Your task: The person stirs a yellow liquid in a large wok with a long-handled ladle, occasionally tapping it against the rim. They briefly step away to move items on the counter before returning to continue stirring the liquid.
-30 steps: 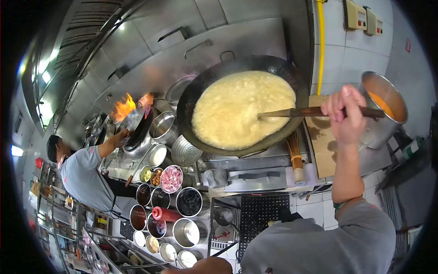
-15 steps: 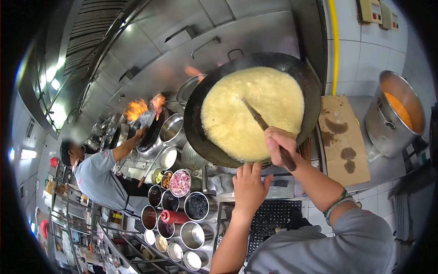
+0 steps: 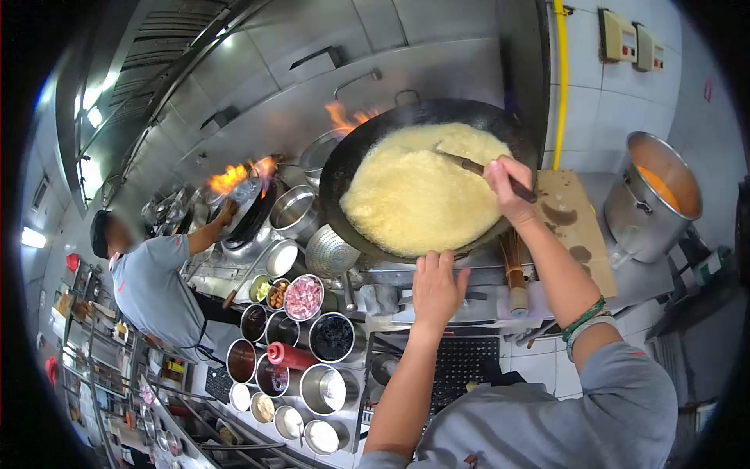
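Note:
A large black wok (image 3: 333,191) holds foaming pale-yellow liquid (image 3: 426,195). My right hand (image 3: 509,187) is closed around the wooden handle of a long cooking utensil (image 3: 467,164), which slants over the wok; its head is hidden in the foam. Below the wok's near rim is my left hand (image 3: 437,291), fingers stretched upward with the tips right at the rim and the thumb apart. A bamboo wok brush (image 3: 516,281) stands beside the near right rim. Left of my left hand lies a perforated skimmer (image 3: 328,248).
A co-worker (image 3: 160,277) stands at left, one hand at a flaming wok (image 3: 248,207). Metal pots of ingredients (image 3: 332,338) and a red bottle (image 3: 291,356) fill the counter at lower left. On the right are stained cardboard (image 3: 566,195) and a tall pot (image 3: 634,223) holding orange contents.
My right hand has moved up and to the right with the utensil, which now lies flatter across the liquid. My left hand stays at the near rim. The view has shifted slightly.

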`<action>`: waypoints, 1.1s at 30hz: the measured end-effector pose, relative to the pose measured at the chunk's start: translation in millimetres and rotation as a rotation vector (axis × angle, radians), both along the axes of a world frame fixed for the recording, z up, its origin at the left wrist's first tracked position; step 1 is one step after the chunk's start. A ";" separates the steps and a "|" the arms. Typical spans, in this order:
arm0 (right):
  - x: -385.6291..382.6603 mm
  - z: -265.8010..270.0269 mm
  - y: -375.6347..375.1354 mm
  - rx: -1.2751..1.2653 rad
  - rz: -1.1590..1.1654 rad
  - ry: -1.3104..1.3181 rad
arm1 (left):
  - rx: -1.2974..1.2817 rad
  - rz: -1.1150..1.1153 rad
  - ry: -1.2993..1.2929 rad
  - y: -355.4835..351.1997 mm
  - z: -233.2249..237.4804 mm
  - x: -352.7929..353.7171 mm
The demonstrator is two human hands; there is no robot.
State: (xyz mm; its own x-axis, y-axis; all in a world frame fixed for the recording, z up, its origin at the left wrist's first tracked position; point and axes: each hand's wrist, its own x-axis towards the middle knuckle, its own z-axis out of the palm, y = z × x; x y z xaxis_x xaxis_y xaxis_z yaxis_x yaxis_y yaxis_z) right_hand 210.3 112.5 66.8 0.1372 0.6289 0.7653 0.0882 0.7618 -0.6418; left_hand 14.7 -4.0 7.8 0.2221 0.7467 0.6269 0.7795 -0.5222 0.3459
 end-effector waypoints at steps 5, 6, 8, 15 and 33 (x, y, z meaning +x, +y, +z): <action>28.6 32.0 -38.2 0.007 -0.046 -0.069 | -0.029 0.015 0.022 2.0 -6.9 -4.4; 33.0 40.1 -46.5 0.010 -0.050 -0.084 | -0.034 0.014 0.012 2.0 -7.4 -4.4; 37.3 59.4 -65.3 -0.005 -0.067 -0.086 | -0.043 0.017 -0.006 1.9 -8.6 -4.7; 59.9 134.6 -111.6 -0.111 0.040 -0.059 | -0.014 -0.021 -0.107 1.7 -9.1 -6.3; 56.9 106.9 -50.6 -0.026 0.300 0.349 | -0.081 0.013 0.001 10.5 9.7 1.6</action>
State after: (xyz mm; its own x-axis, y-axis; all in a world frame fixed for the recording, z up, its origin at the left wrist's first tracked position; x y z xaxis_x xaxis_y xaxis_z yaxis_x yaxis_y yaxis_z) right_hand 267.2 61.9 173.7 0.1929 0.6984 0.6892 -0.3589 0.7040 -0.6129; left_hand 16.3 6.4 17.5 0.2129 0.7976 0.5643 0.7865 -0.4826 0.3853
